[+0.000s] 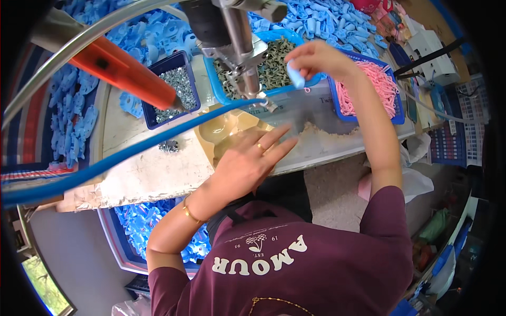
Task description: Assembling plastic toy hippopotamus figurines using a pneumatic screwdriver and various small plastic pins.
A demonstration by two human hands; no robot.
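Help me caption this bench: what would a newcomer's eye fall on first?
Probably the orange tool slanting in at the upper left, with the blue hose sweeping across the view below it. Next, the blue parts heaped along the top, and the vivid pink sticks in a basket at the right. Just left of that basket, the right hand holds a small pale blue piece.

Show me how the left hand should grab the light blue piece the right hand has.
Perhaps the left hand could pinch the light blue piece by its lower end, coming from the near left: the right hand pinches its upper part, and the slim lower part sticks out free.
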